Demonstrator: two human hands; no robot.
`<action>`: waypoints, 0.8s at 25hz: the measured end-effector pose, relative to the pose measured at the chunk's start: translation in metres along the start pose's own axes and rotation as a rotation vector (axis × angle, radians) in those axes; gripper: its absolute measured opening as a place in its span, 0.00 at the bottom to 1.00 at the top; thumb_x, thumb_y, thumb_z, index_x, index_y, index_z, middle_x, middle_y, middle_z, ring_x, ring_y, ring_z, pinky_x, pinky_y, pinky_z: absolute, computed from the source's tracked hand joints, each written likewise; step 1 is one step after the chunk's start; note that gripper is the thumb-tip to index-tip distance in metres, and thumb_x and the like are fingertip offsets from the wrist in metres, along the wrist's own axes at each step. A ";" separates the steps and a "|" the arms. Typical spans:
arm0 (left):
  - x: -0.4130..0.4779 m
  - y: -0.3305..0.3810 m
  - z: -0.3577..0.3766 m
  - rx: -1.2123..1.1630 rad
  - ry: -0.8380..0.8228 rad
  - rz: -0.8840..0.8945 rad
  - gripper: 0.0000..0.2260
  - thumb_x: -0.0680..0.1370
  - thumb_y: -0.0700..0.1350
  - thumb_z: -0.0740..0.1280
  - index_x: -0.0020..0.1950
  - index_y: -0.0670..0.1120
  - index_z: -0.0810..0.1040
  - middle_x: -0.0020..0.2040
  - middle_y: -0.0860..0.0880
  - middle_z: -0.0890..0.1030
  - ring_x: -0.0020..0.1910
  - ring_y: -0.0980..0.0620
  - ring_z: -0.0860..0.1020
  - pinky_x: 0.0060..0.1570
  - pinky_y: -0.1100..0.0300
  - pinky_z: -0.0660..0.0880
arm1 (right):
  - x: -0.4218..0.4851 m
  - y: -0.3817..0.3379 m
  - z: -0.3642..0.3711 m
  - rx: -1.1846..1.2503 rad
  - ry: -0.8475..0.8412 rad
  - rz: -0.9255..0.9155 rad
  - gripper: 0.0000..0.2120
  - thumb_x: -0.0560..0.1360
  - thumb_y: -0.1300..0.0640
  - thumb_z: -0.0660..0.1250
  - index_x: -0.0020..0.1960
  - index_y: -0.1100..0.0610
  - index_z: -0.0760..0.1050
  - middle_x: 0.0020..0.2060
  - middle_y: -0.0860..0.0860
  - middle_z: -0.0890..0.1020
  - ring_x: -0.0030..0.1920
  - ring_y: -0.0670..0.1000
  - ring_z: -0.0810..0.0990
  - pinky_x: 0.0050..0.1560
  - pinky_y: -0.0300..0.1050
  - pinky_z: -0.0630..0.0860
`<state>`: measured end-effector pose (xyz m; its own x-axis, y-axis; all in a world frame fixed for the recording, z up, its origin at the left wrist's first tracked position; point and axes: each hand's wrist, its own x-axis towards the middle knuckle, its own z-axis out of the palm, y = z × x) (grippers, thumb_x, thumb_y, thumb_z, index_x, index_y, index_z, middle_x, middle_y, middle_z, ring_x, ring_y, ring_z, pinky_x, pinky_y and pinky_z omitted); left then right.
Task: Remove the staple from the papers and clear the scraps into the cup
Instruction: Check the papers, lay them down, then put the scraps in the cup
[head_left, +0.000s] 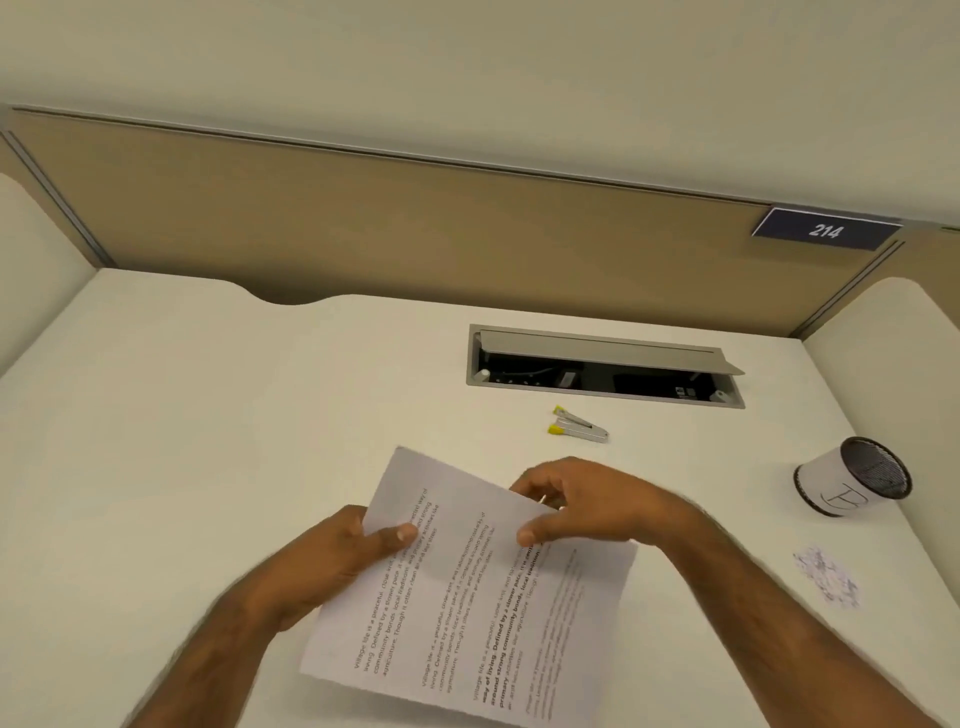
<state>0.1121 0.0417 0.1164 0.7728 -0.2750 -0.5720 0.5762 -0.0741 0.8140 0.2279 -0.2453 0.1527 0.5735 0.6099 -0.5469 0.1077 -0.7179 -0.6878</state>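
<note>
I see the papers in the lower middle of the frame, held a little above the white tabletop. They are turned at a slant and have lines of black print on them. My left hand pinches the left edge of the top sheet, with the thumb on top and the fingers under the sheet. My right hand pinches the upper right edge of the same sheet, with the thumb pressing on the print and the fingers curled behind the edge. That hand is blurry, so I cannot tell if it holds anything more. Another sheet peeks out from under the top one at the lower right. The staple remover, gray with yellow tips, lies on the tabletop just above the hands, and nothing touches it. The cup is at the right side of the frame, well apart from the papers. It is black mesh with white paper wrapped around it, and it looks tipped over toward the right. A small pile of scraps lies on the tabletop below the cup. Above the staple remover, a gray cable box is set into the tabletop with its lid open. A dark sign with the number 214 hangs at the upper right.
</note>
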 end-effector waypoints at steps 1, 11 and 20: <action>-0.003 0.009 0.003 0.057 -0.011 0.013 0.16 0.81 0.55 0.68 0.59 0.44 0.85 0.54 0.41 0.87 0.53 0.37 0.86 0.58 0.39 0.81 | -0.010 -0.001 0.011 0.001 0.035 -0.004 0.08 0.73 0.48 0.74 0.51 0.48 0.82 0.49 0.44 0.85 0.47 0.45 0.85 0.52 0.47 0.81; -0.037 0.046 0.012 0.078 0.350 0.277 0.06 0.78 0.39 0.73 0.51 0.36 0.83 0.46 0.40 0.88 0.46 0.44 0.87 0.48 0.55 0.84 | -0.116 0.019 0.083 0.821 0.474 0.004 0.09 0.74 0.60 0.73 0.53 0.61 0.83 0.50 0.65 0.85 0.48 0.67 0.85 0.53 0.62 0.80; -0.058 0.067 0.083 -0.202 0.396 0.415 0.05 0.81 0.40 0.69 0.52 0.39 0.83 0.49 0.42 0.88 0.44 0.48 0.86 0.40 0.61 0.81 | -0.164 0.010 0.125 1.074 0.748 -0.047 0.09 0.75 0.67 0.67 0.54 0.64 0.82 0.47 0.64 0.86 0.44 0.64 0.86 0.48 0.57 0.83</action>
<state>0.0838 -0.0265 0.2126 0.9615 0.1386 -0.2371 0.2151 0.1565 0.9640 0.0333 -0.3104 0.1757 0.9337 0.0448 -0.3553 -0.3580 0.1346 -0.9240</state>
